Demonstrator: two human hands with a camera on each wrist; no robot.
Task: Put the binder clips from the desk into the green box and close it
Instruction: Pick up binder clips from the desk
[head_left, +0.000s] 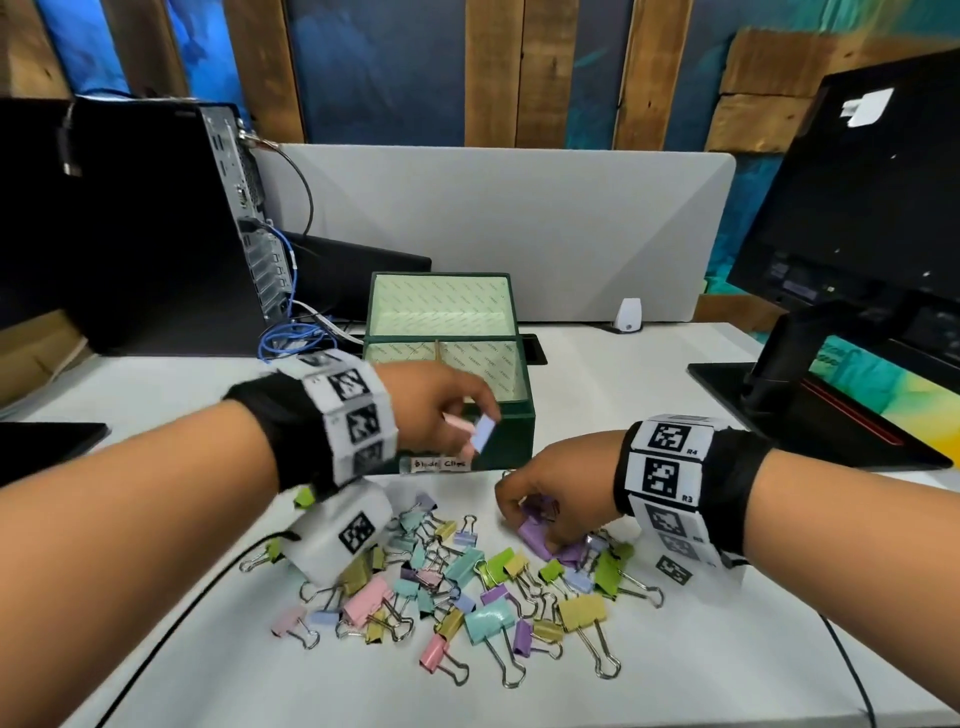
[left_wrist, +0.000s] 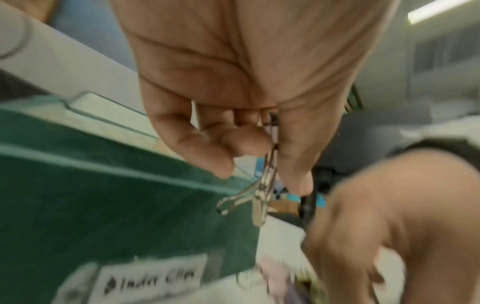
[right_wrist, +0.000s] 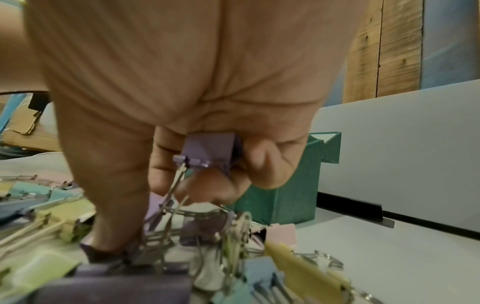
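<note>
The green box (head_left: 511, 431) stands open mid-desk, its lid (head_left: 439, 304) tipped back and a "Binder Clips" label on its front. My left hand (head_left: 441, 410) hovers at the box's front rim and pinches small pink and blue binder clips (head_left: 475, 431); their wire handles (left_wrist: 259, 197) dangle below my fingers. My right hand (head_left: 550, 499) is down at the right side of the pile and grips purple binder clips (head_left: 535, 532); one purple clip (right_wrist: 210, 152) sits between its curled fingers. Several pastel binder clips (head_left: 452, 587) lie scattered on the white desk (head_left: 675, 649).
A black computer tower (head_left: 156, 228) with cables stands at the back left. A monitor (head_left: 862, 208) on its stand occupies the right. A grey divider panel (head_left: 519, 218) runs behind the box. A small white device (head_left: 629, 314) sits by the panel.
</note>
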